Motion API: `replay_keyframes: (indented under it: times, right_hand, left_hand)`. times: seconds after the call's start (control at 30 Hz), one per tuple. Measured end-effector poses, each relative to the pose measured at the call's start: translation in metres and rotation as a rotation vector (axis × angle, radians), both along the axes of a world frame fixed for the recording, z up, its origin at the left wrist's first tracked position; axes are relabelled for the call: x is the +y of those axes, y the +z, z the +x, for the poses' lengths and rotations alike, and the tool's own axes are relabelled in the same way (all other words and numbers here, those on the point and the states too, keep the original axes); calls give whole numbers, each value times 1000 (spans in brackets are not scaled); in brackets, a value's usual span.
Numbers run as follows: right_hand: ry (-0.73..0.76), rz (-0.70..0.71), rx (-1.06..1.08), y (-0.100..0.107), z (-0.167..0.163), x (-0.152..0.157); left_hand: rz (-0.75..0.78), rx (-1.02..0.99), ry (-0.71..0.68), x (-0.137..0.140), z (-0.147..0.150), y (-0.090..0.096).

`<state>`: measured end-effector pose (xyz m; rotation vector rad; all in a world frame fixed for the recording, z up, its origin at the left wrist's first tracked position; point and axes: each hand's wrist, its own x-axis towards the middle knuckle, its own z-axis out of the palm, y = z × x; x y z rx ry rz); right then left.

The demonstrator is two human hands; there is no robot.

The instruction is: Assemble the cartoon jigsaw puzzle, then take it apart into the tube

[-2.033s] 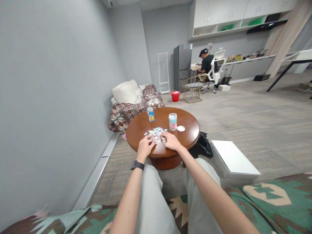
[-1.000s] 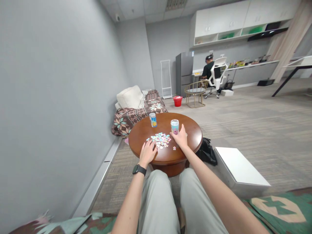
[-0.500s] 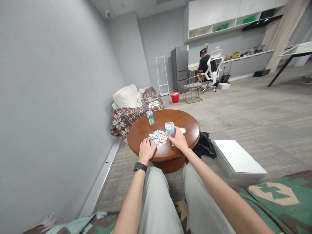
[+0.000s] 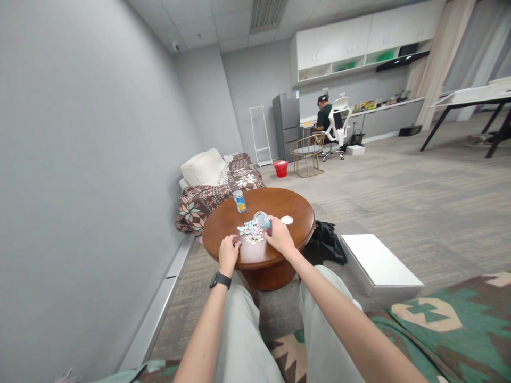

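Observation:
A pile of small pastel puzzle pieces (image 4: 250,232) lies on the round brown wooden table (image 4: 295,213). My right hand (image 4: 280,238) grips a small clear canister (image 4: 262,219) with a pink and blue label, tilted with its open mouth toward the pile. My left hand (image 4: 228,254), a black watch on its wrist, rests on the table's near edge just left of the pieces, fingers curled. The canister's white lid (image 4: 286,219) lies flat on the table to the right. A second canister (image 4: 239,201) with a blue label stands upright at the table's far side.
A white box (image 4: 379,263) and a black bag (image 4: 325,244) sit on the floor right of the table. A patterned blanket with a cream cushion (image 4: 202,167) lies against the wall behind. A person (image 4: 321,116) sits at a far desk near a red bucket (image 4: 280,168).
My right hand left the pieces, reached to the upright pink-labelled canister, took it and tipped it over beside the pile. My left hand slid back to the table's near edge.

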<state>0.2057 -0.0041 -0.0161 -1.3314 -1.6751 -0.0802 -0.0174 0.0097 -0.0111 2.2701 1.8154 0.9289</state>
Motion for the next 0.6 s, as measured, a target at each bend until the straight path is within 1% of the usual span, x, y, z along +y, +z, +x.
replay_keyframes:
  times: [0.07, 0.2, 0.33, 0.43, 0.53, 0.6]
  right_hand:
    - [5, 13, -15, 0, -1, 0]
    - [5, 13, -9, 0, -1, -1]
    - [25, 7, -9, 1, 0, -2]
    - [53, 11, -24, 3, 0, -4]
    - [74, 16, -32, 5, 0, -5]
    - [84, 17, -34, 7, 0, -6]
  left_hand:
    - [-53, -27, -11, 6, -5, 2]
    - [-192, -2, -46, 18, -9, 12]
    - [-251, 9, -63, 26, -10, 22]
    - [-298, 7, -121, 27, -11, 27]
    - [-295, -15, -174, 23, -8, 36]
    - [-225, -73, -182, 17, -2, 45]
